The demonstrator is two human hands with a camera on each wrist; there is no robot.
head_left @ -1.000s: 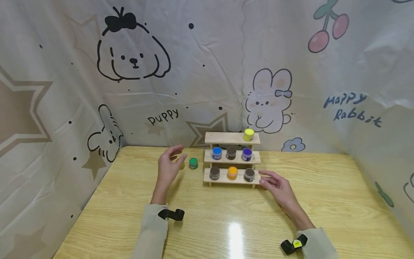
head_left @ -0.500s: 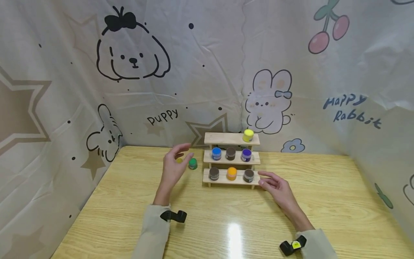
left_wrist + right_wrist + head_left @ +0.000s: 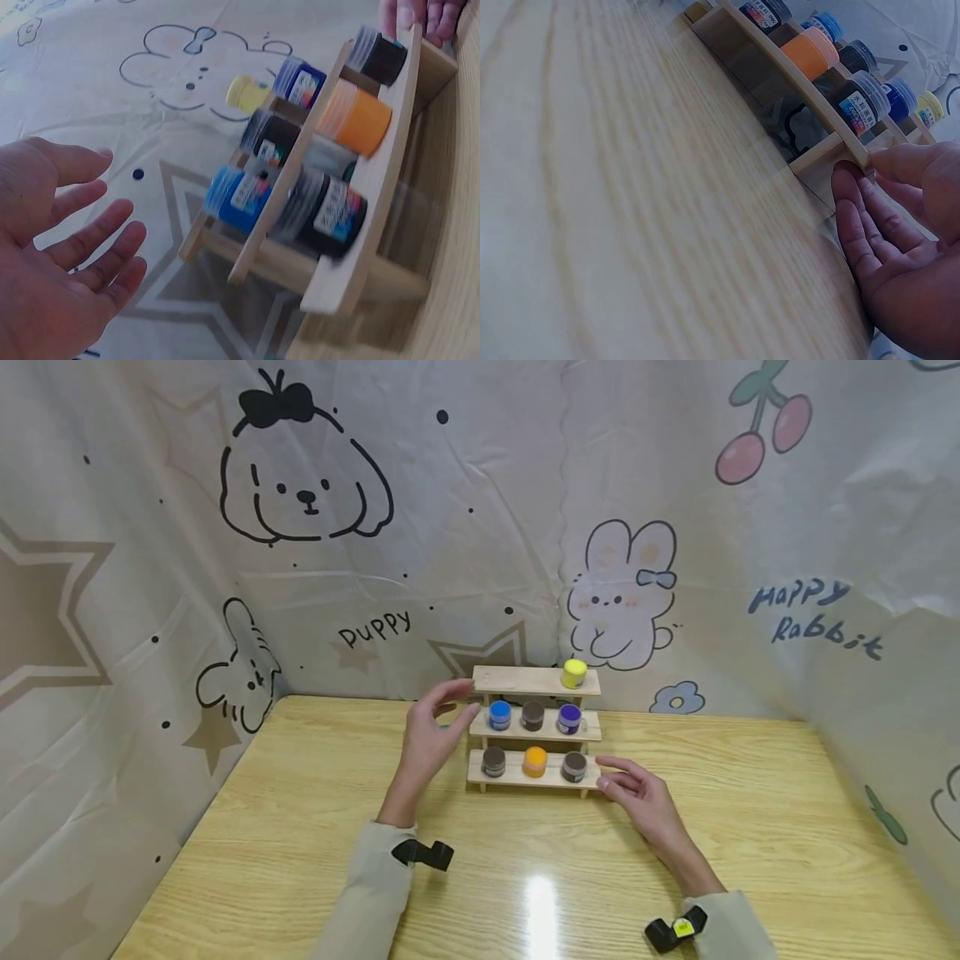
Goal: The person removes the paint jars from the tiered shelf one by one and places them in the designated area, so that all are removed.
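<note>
A three-tier wooden display rack (image 3: 517, 679) holds small paint jars. On its top tier is a yellow jar (image 3: 574, 673); the middle tier carries blue (image 3: 499, 716), dark (image 3: 532, 716) and purple (image 3: 570, 719) jars. Below them, an orange jar (image 3: 535, 762) sits between two dark ones. My right hand (image 3: 645, 797) pinches the right end of the lowest tier, thumb and fingertips at its edge (image 3: 862, 157). Beside the rack's upper left end is my left hand (image 3: 429, 739), fingers spread and holding nothing in the left wrist view. It mostly hides a green jar (image 3: 446, 726).
The rack stands toward the back of a wood-grain table (image 3: 300, 827). A printed curtain (image 3: 465, 485) rises behind the table and along both sides. Black wrist cameras (image 3: 423, 853) are worn over both sleeves.
My left hand has moved right, from near the loose green and yellowish jars to the rack's left end, and now covers them. My right hand has stayed at the rack's right end.
</note>
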